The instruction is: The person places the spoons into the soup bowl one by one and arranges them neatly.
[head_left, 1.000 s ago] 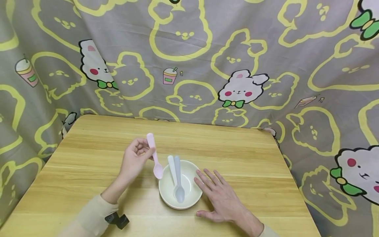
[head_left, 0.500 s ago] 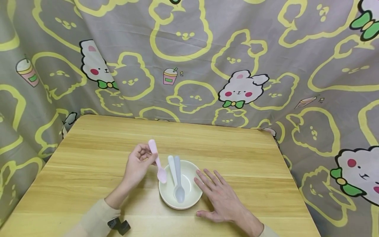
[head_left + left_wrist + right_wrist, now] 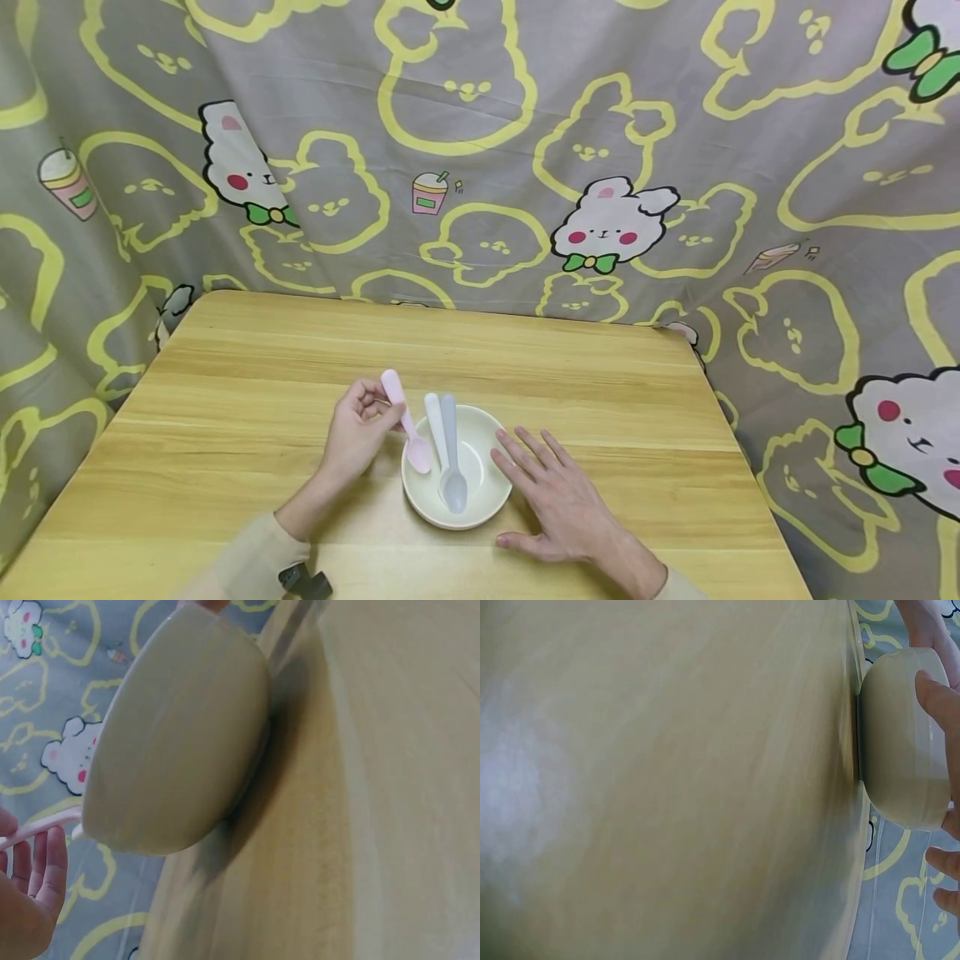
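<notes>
My left hand (image 3: 358,429) pinches a pink spoon (image 3: 392,385) by its handle, left of a cream bowl (image 3: 487,429). The spoon slants downward, its head over the bowl's left side; whether it touches the bowl I cannot tell. Inside the bowl lie a white spoon (image 3: 435,421) and a grey-blue spoon (image 3: 455,487), side by side with handles over the far rim. With fingers spread, my right hand (image 3: 566,500) rests at the bowl's right side. In the left wrist view the bowl's outer wall (image 3: 180,735) hides the spoon head, while the handle (image 3: 49,822) shows between the fingers.
The bowl stands on a wooden table (image 3: 630,392). A grey curtain (image 3: 337,92) with yellow outlines and white cartoon animals hangs behind the table and along its sides. A black device (image 3: 303,581) is strapped at the left wrist.
My left hand has moved right and toward me, lowering the pink spoon so its head has gone from beside the bowl to over its left side. The right hand and bowl have stayed put.
</notes>
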The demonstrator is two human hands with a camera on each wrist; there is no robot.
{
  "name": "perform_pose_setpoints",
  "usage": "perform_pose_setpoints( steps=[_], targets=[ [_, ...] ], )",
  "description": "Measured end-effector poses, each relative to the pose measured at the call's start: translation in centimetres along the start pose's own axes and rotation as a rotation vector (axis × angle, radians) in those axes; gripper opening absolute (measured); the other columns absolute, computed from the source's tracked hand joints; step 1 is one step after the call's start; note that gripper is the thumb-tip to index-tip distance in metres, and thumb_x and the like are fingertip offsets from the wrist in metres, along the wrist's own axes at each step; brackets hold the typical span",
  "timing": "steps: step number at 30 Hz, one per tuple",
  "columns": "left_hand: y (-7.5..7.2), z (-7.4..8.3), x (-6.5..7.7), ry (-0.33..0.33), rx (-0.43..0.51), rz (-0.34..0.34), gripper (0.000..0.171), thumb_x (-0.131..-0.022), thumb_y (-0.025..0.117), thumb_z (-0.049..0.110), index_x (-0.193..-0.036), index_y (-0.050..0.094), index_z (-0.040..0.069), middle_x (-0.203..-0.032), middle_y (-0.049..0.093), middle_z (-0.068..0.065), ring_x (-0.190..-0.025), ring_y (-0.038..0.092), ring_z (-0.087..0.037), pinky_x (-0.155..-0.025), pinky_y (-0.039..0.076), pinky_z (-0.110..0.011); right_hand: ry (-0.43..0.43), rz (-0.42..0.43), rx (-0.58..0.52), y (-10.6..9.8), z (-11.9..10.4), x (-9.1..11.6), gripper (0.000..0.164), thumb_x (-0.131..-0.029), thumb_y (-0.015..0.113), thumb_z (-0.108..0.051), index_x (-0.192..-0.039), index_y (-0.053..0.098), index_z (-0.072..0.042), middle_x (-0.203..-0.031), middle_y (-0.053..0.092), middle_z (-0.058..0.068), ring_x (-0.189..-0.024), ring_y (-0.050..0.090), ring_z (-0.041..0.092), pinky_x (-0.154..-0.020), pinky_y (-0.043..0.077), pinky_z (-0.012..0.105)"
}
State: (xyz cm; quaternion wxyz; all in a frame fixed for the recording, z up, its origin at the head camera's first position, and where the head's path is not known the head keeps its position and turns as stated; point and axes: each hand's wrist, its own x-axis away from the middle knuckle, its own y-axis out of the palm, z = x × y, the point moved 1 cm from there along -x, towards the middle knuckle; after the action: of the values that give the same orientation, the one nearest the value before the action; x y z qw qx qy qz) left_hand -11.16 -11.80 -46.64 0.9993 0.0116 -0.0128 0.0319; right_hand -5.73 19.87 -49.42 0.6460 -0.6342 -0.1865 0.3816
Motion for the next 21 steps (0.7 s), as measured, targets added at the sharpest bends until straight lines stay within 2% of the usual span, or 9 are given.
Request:
perform_pose_setpoints(
  steps=[14, 21],
  targets=[
    [0.2, -0.7, 0.4, -0.006, -0.006, -0.015, 0.025, -0.092, 0.065, -0.013, -0.114, 0.053, -0.009, -0.099, 0.066, -0.008, -0.080, 0.067, -0.006, -0.076, 0.068, -0.030, -0.004, 0.009, -0.002, 0.0, -0.1, -0.1, 0.110, -0.082, 0.058, -0.088, -0.163, 0.040, -0.017, -0.174, 0.032, 0.007, -0.156, 0.042, 0.034, -0.129, 0.029, 0.053],
    [0.1, -1.2, 0.5, 0.000, -0.052, -0.031, 0.025, -0.091, 0.067, -0.011, -0.112, 0.055, -0.008, -0.097, 0.068, -0.012, -0.081, 0.066, -0.006, -0.074, 0.067, -0.027, 0.000, 0.001, -0.006, 0.0, -0.1, 0.0, 0.109, -0.082, 0.057, -0.087, -0.164, 0.039, -0.017, -0.175, 0.031, 0.006, -0.157, 0.040, 0.033, -0.128, 0.030, 0.055]
  ],
)
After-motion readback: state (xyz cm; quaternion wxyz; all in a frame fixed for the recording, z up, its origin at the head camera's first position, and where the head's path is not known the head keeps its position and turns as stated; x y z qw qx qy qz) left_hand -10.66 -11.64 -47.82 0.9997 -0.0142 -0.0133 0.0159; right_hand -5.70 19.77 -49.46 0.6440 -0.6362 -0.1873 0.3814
